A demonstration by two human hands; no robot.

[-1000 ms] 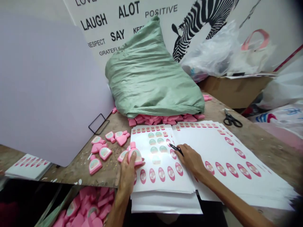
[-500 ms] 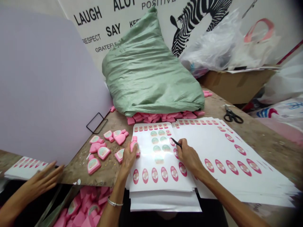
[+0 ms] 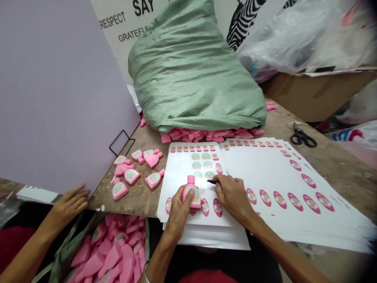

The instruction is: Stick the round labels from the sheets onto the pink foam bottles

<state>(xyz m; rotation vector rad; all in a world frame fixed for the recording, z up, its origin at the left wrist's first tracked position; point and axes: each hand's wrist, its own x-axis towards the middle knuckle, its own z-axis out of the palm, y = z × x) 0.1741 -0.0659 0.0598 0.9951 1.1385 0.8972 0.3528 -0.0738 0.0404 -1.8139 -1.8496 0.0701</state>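
Note:
My left hand [image 3: 179, 210] holds a pink bottle-shaped piece [image 3: 191, 193] over the sticker sheet [image 3: 179, 173], its thumb on the piece's pale green label. Just to the right, my right hand [image 3: 234, 196] is closed on a thin dark tool [image 3: 212, 181], whose tip points left above the sheet; I cannot make out what kind of tool it is. Green half-round stickers run down the middle of the sheet, with pink oval ones along its right side and bottom. Several labelled pink pieces [image 3: 131, 176] lie on the table to the left.
A green sack [image 3: 197, 74] stands behind the sheets, with pink pieces at its base. Black scissors [image 3: 303, 137] lie at the right, beyond more sticker sheets [image 3: 282, 181]. Another person's hand [image 3: 69, 204] is at the left, near a bag of pink pieces [image 3: 118, 251].
My left hand has moved right with the pink piece, from the sheet's left edge to over its middle. The dark tool now lies lower, close to the piece. The view has shifted downward.

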